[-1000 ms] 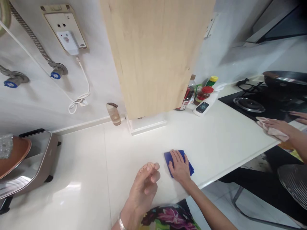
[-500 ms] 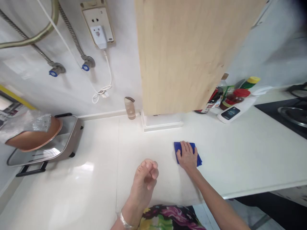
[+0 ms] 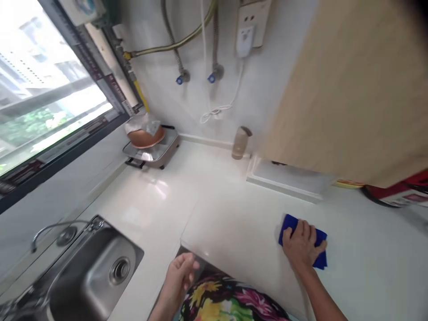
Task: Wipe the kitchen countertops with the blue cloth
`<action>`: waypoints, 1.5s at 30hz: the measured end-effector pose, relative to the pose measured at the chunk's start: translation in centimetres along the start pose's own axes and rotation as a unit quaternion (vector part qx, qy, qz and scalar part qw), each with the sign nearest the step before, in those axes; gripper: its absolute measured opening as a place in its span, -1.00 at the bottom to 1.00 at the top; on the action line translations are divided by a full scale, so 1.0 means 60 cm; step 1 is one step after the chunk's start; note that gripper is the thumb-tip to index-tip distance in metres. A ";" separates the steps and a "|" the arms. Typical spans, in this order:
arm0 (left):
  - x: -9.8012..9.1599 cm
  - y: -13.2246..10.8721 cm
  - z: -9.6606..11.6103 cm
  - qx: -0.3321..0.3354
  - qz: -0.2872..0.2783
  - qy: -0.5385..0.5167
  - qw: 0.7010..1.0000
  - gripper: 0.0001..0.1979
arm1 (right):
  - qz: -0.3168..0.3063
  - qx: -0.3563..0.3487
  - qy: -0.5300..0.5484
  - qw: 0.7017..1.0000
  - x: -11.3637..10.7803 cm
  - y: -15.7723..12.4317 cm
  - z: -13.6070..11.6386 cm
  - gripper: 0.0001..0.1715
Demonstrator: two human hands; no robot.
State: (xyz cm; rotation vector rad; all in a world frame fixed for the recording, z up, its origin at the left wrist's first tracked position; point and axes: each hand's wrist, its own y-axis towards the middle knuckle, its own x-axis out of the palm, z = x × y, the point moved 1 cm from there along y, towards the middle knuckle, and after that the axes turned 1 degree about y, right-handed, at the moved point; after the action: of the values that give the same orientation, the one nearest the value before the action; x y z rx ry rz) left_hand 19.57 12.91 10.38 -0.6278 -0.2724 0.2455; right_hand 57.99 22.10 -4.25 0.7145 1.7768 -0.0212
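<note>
My right hand point(image 3: 302, 245) presses down on a folded blue cloth point(image 3: 289, 221) that lies on the white countertop point(image 3: 230, 218). Its fingers are bent over the cloth, whose corners stick out around them. My left hand point(image 3: 181, 273) hovers near the counter's front edge, in front of my flowered clothing. The fingers of this hand are loosely curled in, and I see nothing in them.
A steel sink point(image 3: 96, 272) with a faucet point(image 3: 50, 228) is set into the counter at left. An electric pan point(image 3: 167, 149) holds a copper-coloured pot point(image 3: 145, 137). A brownish bottle point(image 3: 240, 143) stands by the wall, near a wooden cabinet point(image 3: 347, 98) overhanging the counter.
My view has swung left, bringing the window and sink into sight. My right hand still rests on the blue cloth. My left hand has lowered toward the counter's front edge, fingers still curled.
</note>
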 end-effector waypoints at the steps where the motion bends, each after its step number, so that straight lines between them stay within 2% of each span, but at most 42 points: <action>1: -0.038 -0.012 -0.039 -0.015 0.034 0.026 0.999 -0.43 | -0.003 -0.004 0.006 1.000 -0.004 -0.001 -0.001 -0.25; 4: -0.135 -0.056 -0.171 -0.077 0.134 0.080 0.985 -0.33 | -0.004 -0.021 0.032 0.999 -0.019 -0.003 -0.004 -0.24; 6: -0.176 -0.084 -0.257 -0.124 0.235 0.069 0.962 -0.37 | -0.004 -0.035 0.052 0.998 -0.027 -0.006 -0.004 -0.26; 7: -0.187 -0.095 -0.296 -0.145 0.261 0.062 0.952 -0.41 | -0.005 -0.043 0.060 0.997 -0.030 -0.007 -0.002 -0.26; 10: -0.192 -0.118 -0.384 -0.175 0.315 0.028 0.932 -0.49 | -0.014 -0.071 0.069 0.995 -0.036 -0.009 0.008 -0.27; 12: -0.182 -0.124 -0.418 -0.180 0.330 0.000 0.927 -0.54 | -0.020 -0.088 0.064 0.994 -0.035 -0.007 0.013 -0.26; 14: -0.171 -0.124 -0.432 -0.187 0.324 -0.031 0.927 -0.58 | -0.027 -0.105 0.045 0.993 -0.028 -0.003 0.007 -0.25; 18: -0.154 -0.109 -0.414 -0.176 0.271 -0.110 0.940 -0.33 | -0.055 -0.164 0.008 0.985 0.000 -0.009 -0.052 -0.25; 19: -0.151 -0.102 -0.403 -0.161 0.252 -0.135 0.945 -0.36 | -0.063 -0.194 0.005 0.979 0.006 -0.018 -0.072 -0.25; 21: -0.142 -0.088 -0.377 -0.129 0.209 -0.186 0.951 -0.55 | -0.081 -0.277 0.011 0.957 0.011 -0.045 -0.110 -0.27; 24: -0.124 -0.068 -0.339 -0.086 0.178 -0.247 0.949 -0.76 | -0.117 -0.409 0.049 0.904 -0.003 -0.091 -0.135 -0.26; 27: -0.105 -0.051 -0.311 -0.069 0.160 -0.287 0.942 -0.85 | -0.146 -0.480 0.084 0.861 -0.028 -0.119 -0.112 -0.23; 31: -0.088 -0.031 -0.286 -0.077 0.129 -0.320 0.935 -0.87 | -0.153 -0.518 0.092 0.837 -0.050 -0.124 -0.053 -0.20; 40: -0.063 -0.018 -0.242 -0.076 0.052 -0.380 0.920 -0.94 | -0.173 -0.495 0.061 0.849 -0.067 -0.093 0.070 -0.21; 43: -0.062 -0.024 -0.230 -0.074 0.021 -0.402 0.912 -0.87 | -0.184 -0.492 0.053 0.849 -0.065 -0.074 0.089 -0.23; 45: -0.065 -0.026 -0.221 -0.073 0.008 -0.413 0.908 -0.81 | -0.183 -0.484 0.048 0.854 -0.059 -0.064 0.084 -0.24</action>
State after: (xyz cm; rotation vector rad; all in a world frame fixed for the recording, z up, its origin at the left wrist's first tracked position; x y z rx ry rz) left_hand 20.44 3.30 0.38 -0.6473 -1.1138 0.5066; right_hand 61.07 15.51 -4.13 -0.3623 1.7066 0.6219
